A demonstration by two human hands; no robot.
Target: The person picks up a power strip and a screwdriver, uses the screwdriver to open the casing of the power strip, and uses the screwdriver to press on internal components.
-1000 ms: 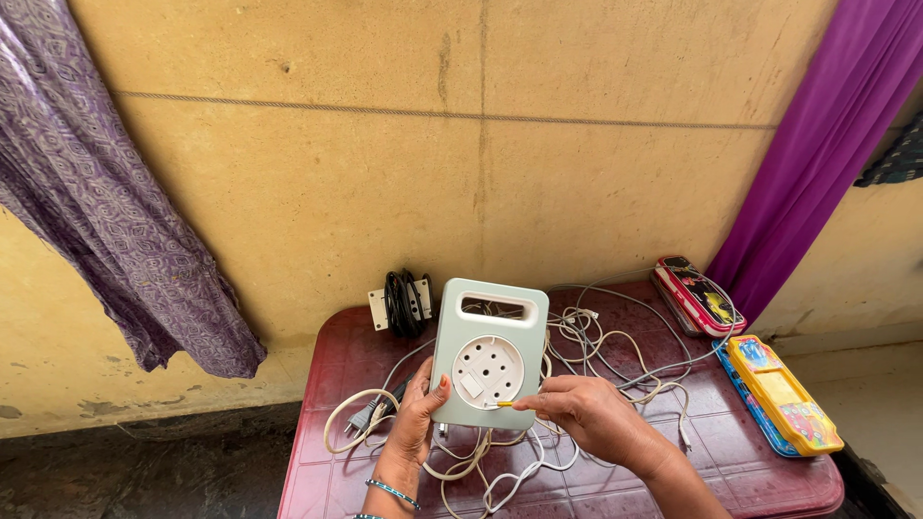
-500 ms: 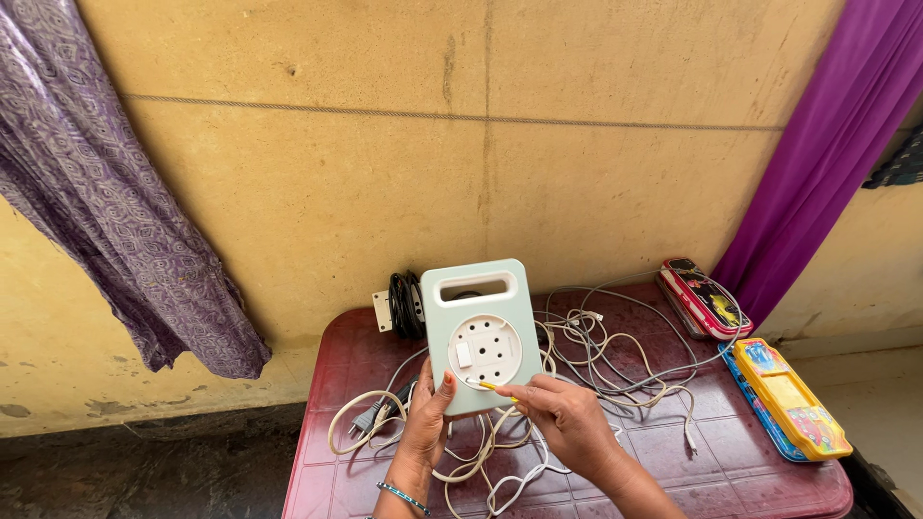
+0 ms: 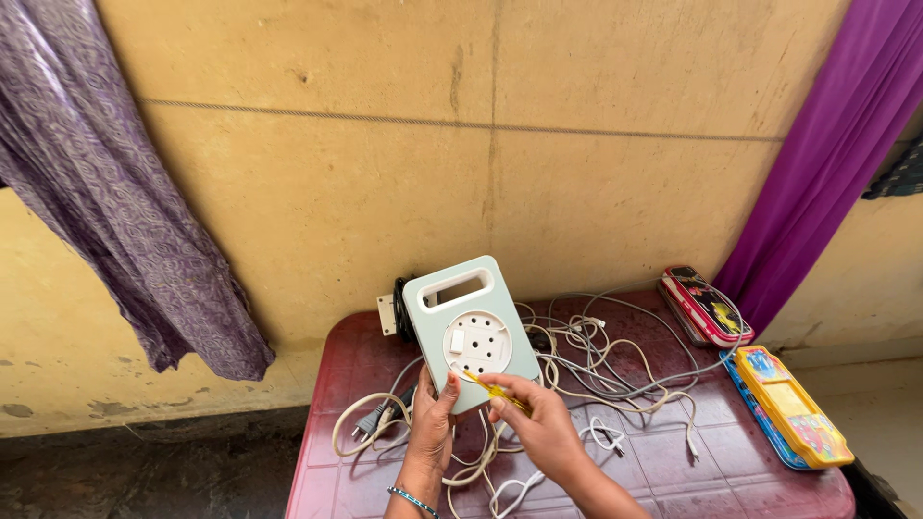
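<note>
The left hand (image 3: 430,430) closes its fingers around the lower edge of a pale green extension reel box (image 3: 471,331), holding it upright above the maroon table (image 3: 769,481). The right hand (image 3: 538,423) pinches a thin yellow screwdriver (image 3: 492,389) against the box's round socket face. The rigid plastic shell probably feels light but smooth; the top handle slot offers the firmest hold.

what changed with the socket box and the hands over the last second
The pale green extension box with a round white socket face tilted a little more upright and leftward in the left hand, which kept its grip on the lower edge. The right hand kept the thin yellow screwdriver pointed at the socket face. The tangled white cables and the dark red table stayed put.
</note>
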